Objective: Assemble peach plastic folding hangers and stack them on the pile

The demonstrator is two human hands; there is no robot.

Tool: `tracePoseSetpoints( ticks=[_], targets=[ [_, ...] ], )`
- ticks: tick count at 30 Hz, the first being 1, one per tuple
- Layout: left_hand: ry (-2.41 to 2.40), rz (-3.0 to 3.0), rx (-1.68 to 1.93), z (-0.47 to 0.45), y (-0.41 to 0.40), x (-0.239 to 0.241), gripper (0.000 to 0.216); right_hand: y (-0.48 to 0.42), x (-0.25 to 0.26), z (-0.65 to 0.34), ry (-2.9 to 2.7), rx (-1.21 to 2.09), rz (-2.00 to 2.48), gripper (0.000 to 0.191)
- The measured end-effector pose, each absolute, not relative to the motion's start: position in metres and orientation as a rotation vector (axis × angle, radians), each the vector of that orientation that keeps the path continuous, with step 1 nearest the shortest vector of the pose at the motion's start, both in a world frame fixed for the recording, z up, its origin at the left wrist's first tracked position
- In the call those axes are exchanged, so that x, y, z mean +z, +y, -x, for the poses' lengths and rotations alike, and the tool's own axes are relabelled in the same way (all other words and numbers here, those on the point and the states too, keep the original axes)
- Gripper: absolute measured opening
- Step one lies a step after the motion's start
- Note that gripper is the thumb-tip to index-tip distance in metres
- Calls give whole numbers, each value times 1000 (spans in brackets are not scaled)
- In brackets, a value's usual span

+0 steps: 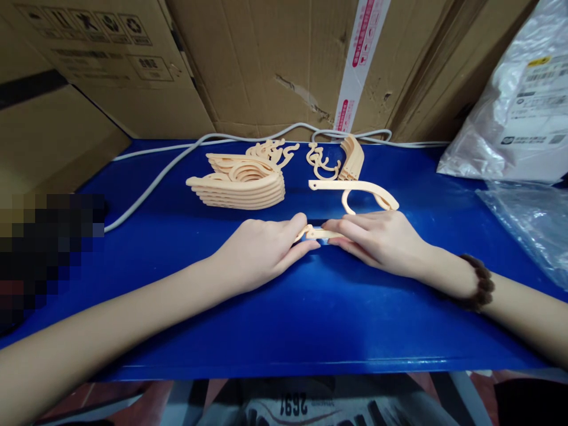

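Note:
Over the middle of the blue table point(284, 331), my left hand point(264, 248) pinches a small cream plastic hanger hook point(300, 235) between thumb and fingers. My right hand point(381, 239) is closed on a cream hanger arm point(322, 234), whose holed end meets the hook. Fingers cover much of both pieces. Just behind my right hand lies a loose curved hanger arm point(348, 186), with another curved piece point(347, 203) beneath it. A neat stack of folded hangers point(239, 198) sits beyond my left hand.
Loose hooks point(270, 151) lie behind the stack; more hooks point(323, 165) and nested hanger arms point(352, 157) stand to the right. A white cable point(177, 155) crosses the back and left. Cardboard boxes point(266, 65) wall the rear. Plastic packaging point(501, 118) is at right.

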State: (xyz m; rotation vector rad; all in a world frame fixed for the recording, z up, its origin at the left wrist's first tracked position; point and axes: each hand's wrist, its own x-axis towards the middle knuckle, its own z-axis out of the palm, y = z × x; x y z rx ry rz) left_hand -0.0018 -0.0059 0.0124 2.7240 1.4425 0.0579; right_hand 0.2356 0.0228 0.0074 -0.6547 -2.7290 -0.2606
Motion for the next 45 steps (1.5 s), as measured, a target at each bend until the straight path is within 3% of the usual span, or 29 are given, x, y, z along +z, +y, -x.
tracePoseSetpoints(
  ticks=[11, 22, 31, 45],
  targets=[
    [1427, -2955, -119, 0, -5, 6, 33, 24, 6, -236, -2719, -310, 596, 30],
    [1298, -3136, 76, 3, -6, 3, 32, 24, 9, -237, -2706, -267, 563, 29],
    [1400, -2796, -159, 0, -3, 13, 33, 22, 8, -236, -2677, -410, 568, 29],
    [1169, -2560, 55, 9, -4, 24, 35, 13, 12, -233, -2596, -717, 441, 24]
  ],
)
